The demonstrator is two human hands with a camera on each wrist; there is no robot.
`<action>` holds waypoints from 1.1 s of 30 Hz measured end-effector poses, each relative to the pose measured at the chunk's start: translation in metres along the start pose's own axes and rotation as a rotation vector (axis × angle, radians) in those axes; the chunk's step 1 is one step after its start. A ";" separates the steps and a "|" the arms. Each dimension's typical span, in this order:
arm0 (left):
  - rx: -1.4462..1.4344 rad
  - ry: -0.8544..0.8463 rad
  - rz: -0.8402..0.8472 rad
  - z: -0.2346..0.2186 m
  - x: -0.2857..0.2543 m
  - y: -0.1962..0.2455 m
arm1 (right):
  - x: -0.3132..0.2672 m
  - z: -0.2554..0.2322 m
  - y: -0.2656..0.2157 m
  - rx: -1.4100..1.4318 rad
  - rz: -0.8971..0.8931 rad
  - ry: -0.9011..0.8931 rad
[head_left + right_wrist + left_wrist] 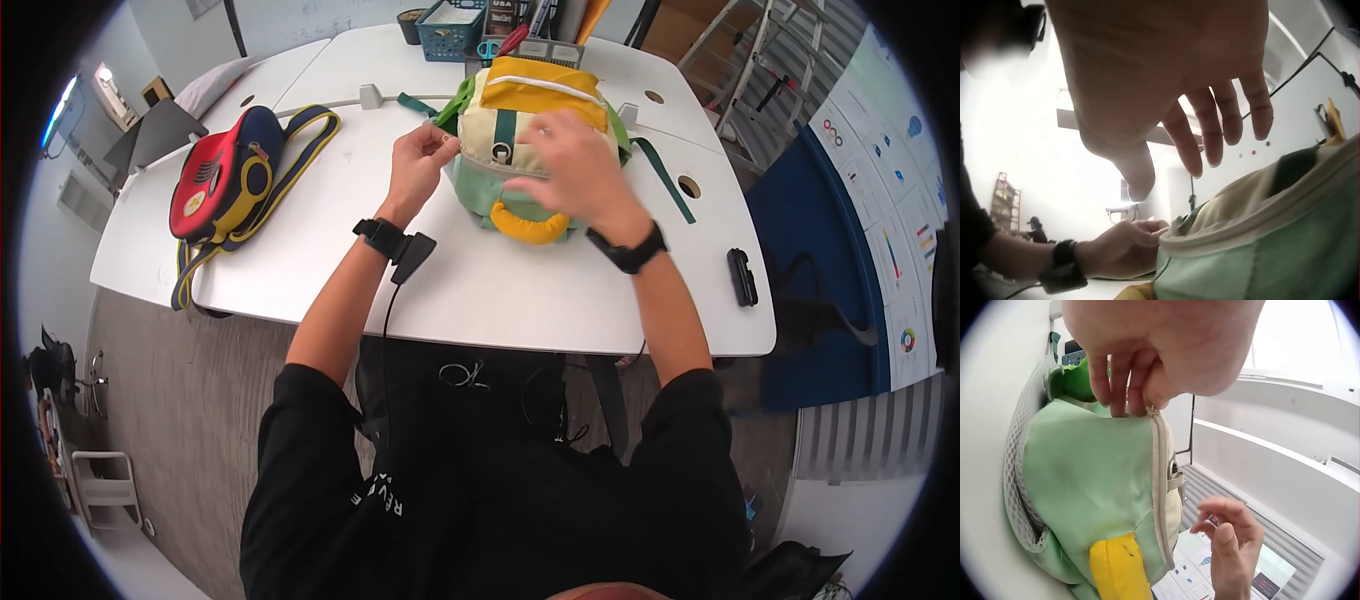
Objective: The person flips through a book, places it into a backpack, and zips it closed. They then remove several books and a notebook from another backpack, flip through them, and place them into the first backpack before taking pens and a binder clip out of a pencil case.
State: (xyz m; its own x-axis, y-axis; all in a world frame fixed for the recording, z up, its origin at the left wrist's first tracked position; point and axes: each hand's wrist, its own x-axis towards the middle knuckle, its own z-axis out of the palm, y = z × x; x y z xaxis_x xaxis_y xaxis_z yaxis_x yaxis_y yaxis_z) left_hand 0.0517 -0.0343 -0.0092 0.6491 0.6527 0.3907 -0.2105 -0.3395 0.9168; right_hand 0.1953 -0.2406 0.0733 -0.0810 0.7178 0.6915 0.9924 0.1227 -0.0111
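Observation:
A small green, cream and yellow backpack [478, 183] lies on the white table, its yellow padded handle [530, 227] toward the person. At its left side, the left hand [416, 165] pinches the end of the beige zipper [1161, 464] with thumb and fingers. The zipper's small pull is mostly hidden by those fingertips. Over the front of the backpack hovers the right hand [585, 172], blurred in the head view. Its fingers are spread and relaxed, with nothing in them, as the right wrist view shows. A dark green strap with a metal ring [502, 152] crosses the cream front.
To the left lies a red and navy bag [215, 185] with a long yellow-edged strap. A teal basket [455, 38] and a grey organizer [535, 52] stand behind the backpack. A black case [742, 278] lies near the right table edge.

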 end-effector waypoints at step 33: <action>-0.572 -0.262 -0.312 0.080 -0.021 0.010 | -0.036 -0.031 -0.043 -0.002 -0.060 -0.385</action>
State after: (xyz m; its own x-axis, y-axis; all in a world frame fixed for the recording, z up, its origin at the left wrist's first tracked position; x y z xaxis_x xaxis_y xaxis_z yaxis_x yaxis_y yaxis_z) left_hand 0.0944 -0.1056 -0.0145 0.8815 0.4523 0.1357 -0.2907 0.2932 0.9108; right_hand 0.1581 -0.2928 0.0714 -0.1676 0.9143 0.3688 0.9849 0.1713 0.0229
